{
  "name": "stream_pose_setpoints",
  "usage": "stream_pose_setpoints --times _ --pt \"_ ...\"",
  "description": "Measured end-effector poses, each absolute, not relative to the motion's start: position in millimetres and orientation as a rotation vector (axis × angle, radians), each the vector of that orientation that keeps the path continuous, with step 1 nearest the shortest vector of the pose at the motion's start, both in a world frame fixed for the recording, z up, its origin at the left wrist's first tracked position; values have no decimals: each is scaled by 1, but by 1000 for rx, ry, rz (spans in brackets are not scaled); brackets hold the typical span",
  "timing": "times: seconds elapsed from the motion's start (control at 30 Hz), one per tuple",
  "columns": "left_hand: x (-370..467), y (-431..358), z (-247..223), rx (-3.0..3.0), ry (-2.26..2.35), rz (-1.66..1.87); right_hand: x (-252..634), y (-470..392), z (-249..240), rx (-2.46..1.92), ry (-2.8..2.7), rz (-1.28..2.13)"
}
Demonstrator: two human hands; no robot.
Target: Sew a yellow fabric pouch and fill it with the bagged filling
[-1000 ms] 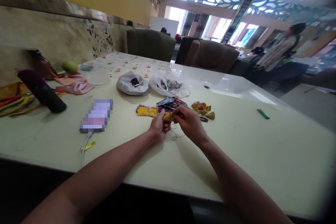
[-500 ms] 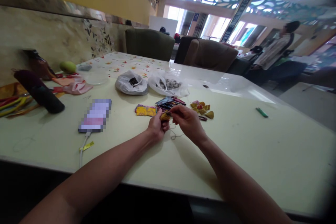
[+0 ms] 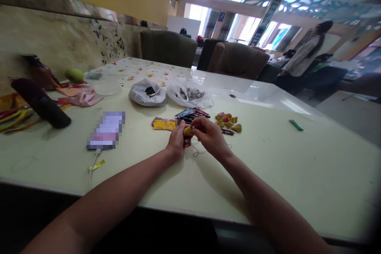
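Note:
My left hand (image 3: pixel 177 141) is closed around a small yellow cloth piece (image 3: pixel 188 130). The fingers of my right hand (image 3: pixel 209 133) pinch at the right end of that piece; whether they grip the cloth or something finer is too small to tell. A dark thread (image 3: pixel 196 153) loops on the table below my hands. Just left of them lies a flat yellow fabric stack (image 3: pixel 164 124). Behind are dark patterned fabric pieces (image 3: pixel 190 114). Several small yellow cone-shaped pieces (image 3: pixel 228 121) sit to the right, beside dark-handled snips (image 3: pixel 228 131).
Two white plastic bags (image 3: pixel 148 94) (image 3: pixel 190 94) stand behind the fabric. On the left are a phone (image 3: pixel 106 130) with a cable, a dark cylinder (image 3: pixel 41 103), a bottle (image 3: pixel 40 72), and a green fruit (image 3: pixel 74 75). A green object (image 3: pixel 296 125) lies right. A person (image 3: pixel 306 49) stands far off.
My right fingers have shifted slightly at the yellow piece, which shows more of its yellow side. The view has moved a little, and the distant person appears farther left.

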State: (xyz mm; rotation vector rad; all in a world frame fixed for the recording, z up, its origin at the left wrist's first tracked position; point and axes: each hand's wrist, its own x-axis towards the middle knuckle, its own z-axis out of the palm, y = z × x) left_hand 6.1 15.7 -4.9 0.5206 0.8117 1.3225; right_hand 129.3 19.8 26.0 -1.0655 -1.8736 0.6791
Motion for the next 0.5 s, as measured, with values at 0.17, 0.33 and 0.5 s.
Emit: stream_pose_setpoints --times 0.17,0.33,0.5 --pt "6 14 0 400 780 1299 132 21 29 -1065 -1890 672" --pt "0 15 10 225 709 1214 137 17 41 -949 -1914 579" --pt "-1 17 9 195 678 1227 139 16 41 -943 -2165 471"
